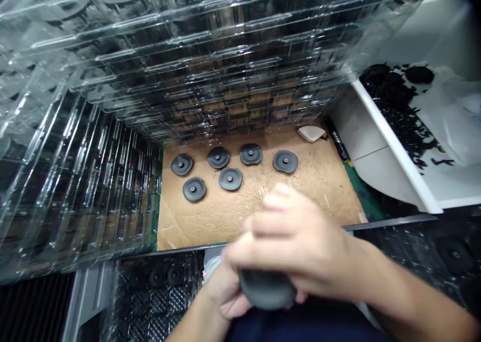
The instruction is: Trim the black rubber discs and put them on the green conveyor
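Both my hands meet low in the middle of the view around one dark grey round disc (266, 289). My right hand (296, 244) lies over the disc's top with its fingers curled round it, blurred by motion. My left hand (221, 292) cups the disc from below and from the left. Beyond my hands, several matching grey discs (230, 178) with small centre holes lie flat on a sheet of brown cardboard (300, 202).
Tall stacks of clear plastic trays (188, 56) wall in the cardboard at the back and left. A white bin (394, 146) holding black scraps stands on the right. A clear tray (158, 287) with black discs in its pockets sits at lower left.
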`<state>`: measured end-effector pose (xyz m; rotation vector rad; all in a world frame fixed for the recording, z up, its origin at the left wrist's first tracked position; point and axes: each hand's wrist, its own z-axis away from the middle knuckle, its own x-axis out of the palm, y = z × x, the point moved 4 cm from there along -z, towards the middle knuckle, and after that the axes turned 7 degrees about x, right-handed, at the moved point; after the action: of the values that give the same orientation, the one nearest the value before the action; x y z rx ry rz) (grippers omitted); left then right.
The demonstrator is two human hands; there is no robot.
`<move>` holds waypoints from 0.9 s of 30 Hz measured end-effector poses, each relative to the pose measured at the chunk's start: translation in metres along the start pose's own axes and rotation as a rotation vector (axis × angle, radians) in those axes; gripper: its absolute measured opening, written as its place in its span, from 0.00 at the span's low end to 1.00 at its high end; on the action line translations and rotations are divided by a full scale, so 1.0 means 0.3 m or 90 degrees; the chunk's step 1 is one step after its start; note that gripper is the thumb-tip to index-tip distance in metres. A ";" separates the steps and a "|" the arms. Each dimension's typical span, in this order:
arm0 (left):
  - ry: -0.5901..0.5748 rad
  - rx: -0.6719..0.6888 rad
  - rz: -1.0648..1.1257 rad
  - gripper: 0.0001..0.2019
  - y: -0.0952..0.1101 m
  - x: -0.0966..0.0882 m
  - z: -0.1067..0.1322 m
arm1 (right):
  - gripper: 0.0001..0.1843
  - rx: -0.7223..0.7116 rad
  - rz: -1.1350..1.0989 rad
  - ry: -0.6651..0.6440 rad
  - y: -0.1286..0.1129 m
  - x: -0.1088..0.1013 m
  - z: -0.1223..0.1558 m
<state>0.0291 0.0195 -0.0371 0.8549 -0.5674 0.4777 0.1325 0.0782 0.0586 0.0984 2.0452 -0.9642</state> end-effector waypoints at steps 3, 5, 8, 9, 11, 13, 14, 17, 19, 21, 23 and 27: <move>-0.129 -0.099 0.126 0.26 0.003 0.035 0.002 | 0.17 0.162 0.182 0.018 0.082 0.025 0.044; -0.158 -0.086 0.199 0.27 0.022 0.034 0.002 | 0.16 0.227 0.191 0.013 0.123 0.056 0.093; -0.128 -0.082 0.188 0.23 0.036 0.022 -0.004 | 0.13 0.319 0.049 0.003 0.176 0.144 0.178; -0.115 -0.094 0.183 0.23 0.037 0.020 -0.006 | 0.13 0.346 0.014 0.002 0.195 0.178 0.204; -0.103 -0.115 0.183 0.21 0.038 0.022 -0.008 | 0.12 0.380 -0.017 0.005 0.230 0.232 0.243; -0.100 -0.121 0.190 0.22 0.038 0.022 -0.008 | 0.11 0.392 -0.014 0.021 0.254 0.245 0.255; -0.100 -0.120 0.193 0.23 0.037 0.020 -0.006 | 0.10 0.398 -0.014 0.035 0.256 0.233 0.251; -0.095 -0.092 0.199 0.22 0.031 0.011 -0.002 | 0.10 0.423 -0.017 0.117 0.205 0.138 0.202; -0.076 -0.038 0.172 0.18 0.029 0.002 -0.002 | 0.11 0.404 -0.054 0.190 0.124 0.064 0.152; -0.039 0.022 0.132 0.14 0.031 -0.012 -0.005 | 0.11 0.309 -0.113 0.217 0.028 0.019 0.098; 0.001 0.069 0.090 0.15 0.041 -0.026 -0.010 | 0.12 0.227 -0.166 0.165 -0.042 0.010 0.055; 0.049 0.125 0.001 0.27 0.070 -0.028 -0.018 | 0.11 0.241 -0.197 0.004 -0.058 0.046 0.008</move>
<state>0.0117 0.0344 -0.0335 1.0185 -0.4559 0.5714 0.1186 0.0607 0.0582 -0.0170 1.8933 -1.5395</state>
